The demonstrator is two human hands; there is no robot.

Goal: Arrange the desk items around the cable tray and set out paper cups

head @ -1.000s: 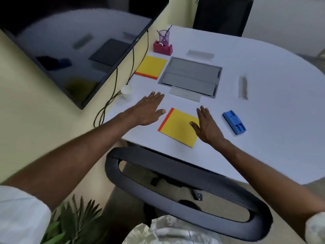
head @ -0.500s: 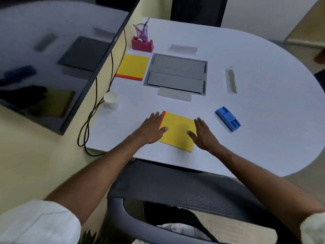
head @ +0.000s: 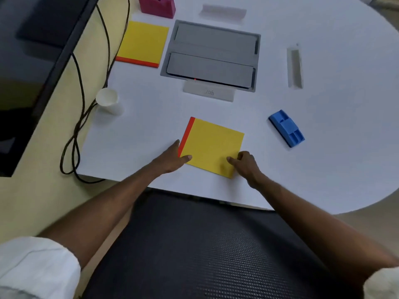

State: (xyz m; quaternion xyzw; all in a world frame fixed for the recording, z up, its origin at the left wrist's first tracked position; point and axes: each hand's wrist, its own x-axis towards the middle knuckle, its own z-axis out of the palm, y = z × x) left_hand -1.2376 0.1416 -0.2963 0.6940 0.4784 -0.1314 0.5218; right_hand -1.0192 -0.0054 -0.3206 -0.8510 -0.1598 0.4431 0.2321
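A yellow notepad with an orange spine (head: pixel 212 143) lies near the front edge of the white table (head: pixel 323 126). My left hand (head: pixel 171 158) grips its near-left corner, thumb on top of the cover. My right hand (head: pixel 245 164) pinches its near-right corner with curled fingers. The grey cable tray (head: pixel 212 56) is set into the table beyond it. A second yellow notepad (head: pixel 142 43) lies left of the tray. A white paper cup (head: pixel 108 100) stands at the table's left edge. A blue eraser-like holder (head: pixel 286 128) lies to the right.
A pink tape holder (head: pixel 157 6) stands at the far left. White name strips (head: pixel 208 92) (head: pixel 294 67) (head: pixel 223 11) lie around the tray. Black cables (head: pixel 77 117) hang off the left edge beside a dark monitor (head: pixel 32 50). A black mesh chair (head: pixel 216 244) sits below me.
Both hands slid back to the near corners of the front notepad and took hold of it; the right fingers went from flat to curled. The view has moved closer to the table.
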